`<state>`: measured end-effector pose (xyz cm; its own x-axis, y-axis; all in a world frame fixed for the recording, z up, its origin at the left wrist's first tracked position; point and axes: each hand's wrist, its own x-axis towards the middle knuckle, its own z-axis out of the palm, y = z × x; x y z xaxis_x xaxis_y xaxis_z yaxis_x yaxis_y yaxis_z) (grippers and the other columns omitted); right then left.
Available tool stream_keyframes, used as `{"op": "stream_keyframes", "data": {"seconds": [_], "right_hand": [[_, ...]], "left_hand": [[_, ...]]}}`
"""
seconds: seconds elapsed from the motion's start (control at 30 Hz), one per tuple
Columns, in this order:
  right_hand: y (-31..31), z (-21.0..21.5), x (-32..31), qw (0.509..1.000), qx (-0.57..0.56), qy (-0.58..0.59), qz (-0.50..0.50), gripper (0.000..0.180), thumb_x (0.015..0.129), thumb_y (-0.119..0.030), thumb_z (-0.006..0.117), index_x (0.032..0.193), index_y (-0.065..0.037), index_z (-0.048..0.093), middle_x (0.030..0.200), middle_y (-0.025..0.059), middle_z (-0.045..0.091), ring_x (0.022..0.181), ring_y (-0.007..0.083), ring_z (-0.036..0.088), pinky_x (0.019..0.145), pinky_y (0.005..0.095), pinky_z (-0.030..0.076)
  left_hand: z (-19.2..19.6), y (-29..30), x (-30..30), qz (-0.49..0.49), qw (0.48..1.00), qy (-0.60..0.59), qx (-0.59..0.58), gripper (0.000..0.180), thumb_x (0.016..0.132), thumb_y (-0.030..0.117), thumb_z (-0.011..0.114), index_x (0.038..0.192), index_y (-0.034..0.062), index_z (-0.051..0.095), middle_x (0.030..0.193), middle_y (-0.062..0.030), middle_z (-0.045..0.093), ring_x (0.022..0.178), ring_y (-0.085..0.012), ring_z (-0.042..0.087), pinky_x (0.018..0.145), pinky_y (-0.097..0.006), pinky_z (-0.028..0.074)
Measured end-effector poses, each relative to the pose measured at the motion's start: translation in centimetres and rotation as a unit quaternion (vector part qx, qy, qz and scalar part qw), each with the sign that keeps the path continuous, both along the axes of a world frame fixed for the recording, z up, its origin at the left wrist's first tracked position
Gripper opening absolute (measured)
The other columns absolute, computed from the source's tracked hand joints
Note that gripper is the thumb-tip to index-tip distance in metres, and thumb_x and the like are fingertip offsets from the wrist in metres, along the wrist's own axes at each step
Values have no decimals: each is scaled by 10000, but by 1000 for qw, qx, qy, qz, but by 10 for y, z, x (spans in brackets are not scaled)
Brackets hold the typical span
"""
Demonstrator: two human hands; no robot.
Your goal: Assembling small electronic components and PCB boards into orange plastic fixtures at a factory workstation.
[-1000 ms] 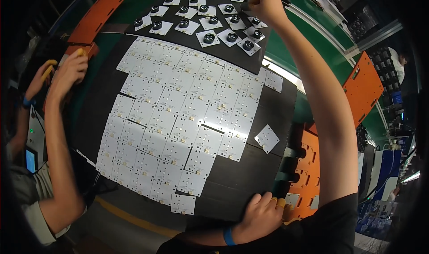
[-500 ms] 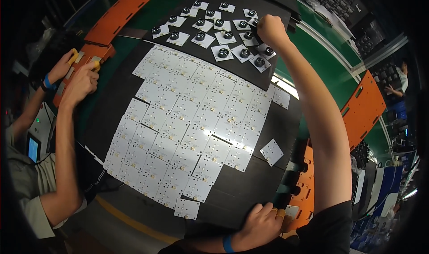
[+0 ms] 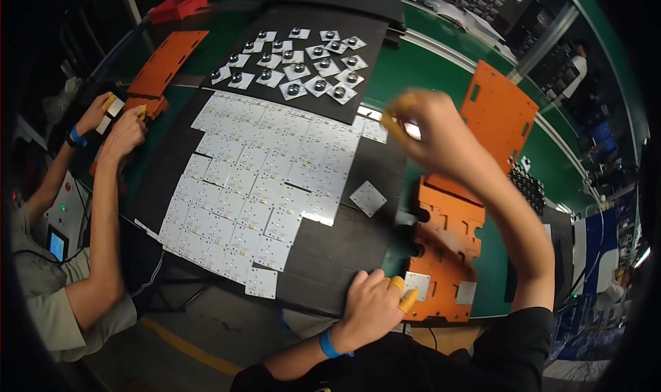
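Observation:
My left hand [image 3: 375, 304], in yellow finger covers, has its outer fingers curled and thumb and forefinger at the left edge of a white circuit board [image 3: 418, 282]. That board lies on the orange fixture [image 3: 444, 271], where a second white board [image 3: 466, 293] sits to the right. My right hand [image 3: 428, 129], also in yellow finger covers, is raised above the fixture's far side and smeared by motion; whether it carries anything is unclear. Beyond it, to the left, stand several white boards with round black parts [image 3: 298, 70] on a black mat [image 3: 372, 47].
Many bare white boards [image 3: 268, 164] cover the middle of the black table, one loose board [image 3: 368, 198] apart. An upright orange panel [image 3: 499, 113] rises behind the fixture. At left, a co-worker's hands [image 3: 122, 136] handle another orange fixture [image 3: 148, 108]. A red bin [image 3: 177, 6] stands far left.
My right hand has come from the boards with black parts toward the fixture. My left hand stays by the fixture's near left corner. The view has swung right, bringing the whole fixture into sight.

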<state>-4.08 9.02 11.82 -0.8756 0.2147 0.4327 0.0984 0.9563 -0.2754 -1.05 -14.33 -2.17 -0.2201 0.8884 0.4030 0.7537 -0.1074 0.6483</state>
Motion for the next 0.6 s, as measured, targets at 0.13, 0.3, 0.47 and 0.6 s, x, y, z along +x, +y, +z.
{"op": "stream_keyframes", "data": {"seconds": [0.13, 0.3, 0.47, 0.6], "right_hand": [[-54, -7, 118, 990, -65, -96, -80, 148, 828, -91, 715, 791, 40, 656, 653, 135, 595, 587, 261, 608, 549, 339, 471], [-92, -52, 252, 893, -200, -58, -398, 427, 863, -245, 713, 619, 71, 562, 517, 197, 480, 428, 240, 408, 444, 374, 334], [-132, -102, 298, 851, -304, -24, -427, 428, 896, -274, 677, 692, 77, 543, 544, 162, 449, 533, 138, 369, 482, 364, 322], [-135, -113, 287, 855, -291, -35, -428, 458, 832, -344, 730, 720, 71, 571, 570, 197, 525, 498, 279, 460, 482, 384, 362]], "left_hand": [[-2, 1, 3, 14, 1000, -14, -4, 311, 763, 305, 748, 600, 94, 587, 579, -56, 517, 602, -239, 502, 605, -378, 340], [8, 5, 3, 19, 1000, 14, -16, 294, 778, 273, 726, 619, 78, 574, 572, -79, 521, 627, -276, 514, 611, -404, 331], [14, 10, 12, 30, 997, 58, -49, 354, 733, 331, 790, 619, 67, 583, 547, -59, 508, 598, -249, 488, 616, -376, 328], [9, 12, 18, 33, 995, 74, -64, 393, 687, 378, 826, 636, 65, 593, 546, -54, 510, 594, -237, 473, 622, -368, 320]]}}
